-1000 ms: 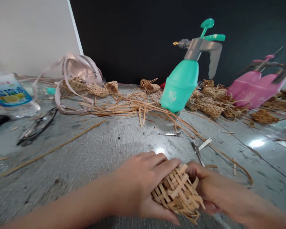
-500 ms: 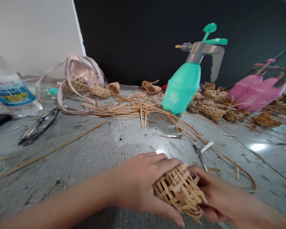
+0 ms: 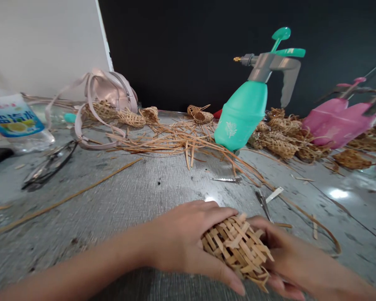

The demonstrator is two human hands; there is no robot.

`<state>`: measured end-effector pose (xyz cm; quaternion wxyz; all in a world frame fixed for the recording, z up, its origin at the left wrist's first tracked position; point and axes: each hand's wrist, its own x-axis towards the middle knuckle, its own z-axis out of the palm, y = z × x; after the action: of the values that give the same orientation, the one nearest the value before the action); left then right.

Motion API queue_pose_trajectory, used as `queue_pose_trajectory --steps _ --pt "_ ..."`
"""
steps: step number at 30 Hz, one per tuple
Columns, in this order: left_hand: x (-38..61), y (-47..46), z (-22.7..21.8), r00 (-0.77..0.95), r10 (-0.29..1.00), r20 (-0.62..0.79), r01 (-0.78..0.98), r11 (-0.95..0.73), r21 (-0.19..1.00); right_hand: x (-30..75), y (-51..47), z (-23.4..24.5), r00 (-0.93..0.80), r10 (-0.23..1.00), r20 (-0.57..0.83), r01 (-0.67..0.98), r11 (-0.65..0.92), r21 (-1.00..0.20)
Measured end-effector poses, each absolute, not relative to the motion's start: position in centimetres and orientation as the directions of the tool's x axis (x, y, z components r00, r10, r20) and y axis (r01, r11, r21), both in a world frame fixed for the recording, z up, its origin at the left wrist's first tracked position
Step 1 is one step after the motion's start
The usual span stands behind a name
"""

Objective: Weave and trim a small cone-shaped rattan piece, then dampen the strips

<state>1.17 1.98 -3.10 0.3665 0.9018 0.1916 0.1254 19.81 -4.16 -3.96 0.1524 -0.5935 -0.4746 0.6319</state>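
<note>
Low in front of me is a small woven basket [image 3: 238,246] of pale flat strips, with short strip ends sticking out on its right side. My left hand [image 3: 191,242] is wrapped round its left side, thumb below and fingers over the top. At its right edge, my right hand [image 3: 285,255] has its fingers curled against the weave; some of those fingertips are hidden behind the basket. Just beyond the right hand lie small metal tweezers [image 3: 263,205] and a white strip [image 3: 274,194].
A green spray bottle [image 3: 241,115] stands beside a pile of loose strips [image 3: 169,140]. Pink spray bottles [image 3: 335,123] and several woven pieces [image 3: 278,142] are at the right. Further left are a pink bag [image 3: 113,92], glasses [image 3: 50,165] and a plastic bottle [image 3: 15,119].
Both hands stay on the basket. The right hand has shifted slightly right and its lower fingers show a little more. The view has moved slightly.
</note>
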Motion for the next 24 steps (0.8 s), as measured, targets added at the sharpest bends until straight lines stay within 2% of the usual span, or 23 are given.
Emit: queue_pose_trajectory --steps 3,7,11,15,19,24 --pt "0.9 2.0 -3.0 0.873 0.482 0.075 0.269 -0.605 0.750 19.5 -4.1 -3.9 -0.260 0.754 -0.603 0.343 -0.512 -0.788" --pt "0.7 2.2 -3.1 0.864 0.501 0.048 0.272 -0.545 0.793 18.9 -4.2 -3.7 -0.229 0.847 -0.479 0.287 -0.412 -0.865" --pt "0.7 2.2 -3.1 0.854 0.519 0.039 0.274 -0.512 0.814 18.5 -4.3 -3.9 -0.136 0.929 -0.345 0.131 -0.329 -0.935" --pt "0.8 2.2 -3.1 0.866 0.500 0.021 0.265 -0.495 0.827 18.3 -4.5 -4.3 -0.143 0.936 -0.322 0.020 -0.323 -0.946" --pt "0.8 2.2 -3.3 0.859 0.508 0.054 0.261 -0.526 0.809 18.2 -4.5 -4.2 -0.103 0.934 -0.342 0.040 -0.340 -0.940" --pt "0.8 2.0 -3.4 0.842 0.535 0.066 0.256 -0.504 0.825 19.5 -3.9 -3.4 -0.234 0.888 -0.396 0.145 -0.371 -0.917"
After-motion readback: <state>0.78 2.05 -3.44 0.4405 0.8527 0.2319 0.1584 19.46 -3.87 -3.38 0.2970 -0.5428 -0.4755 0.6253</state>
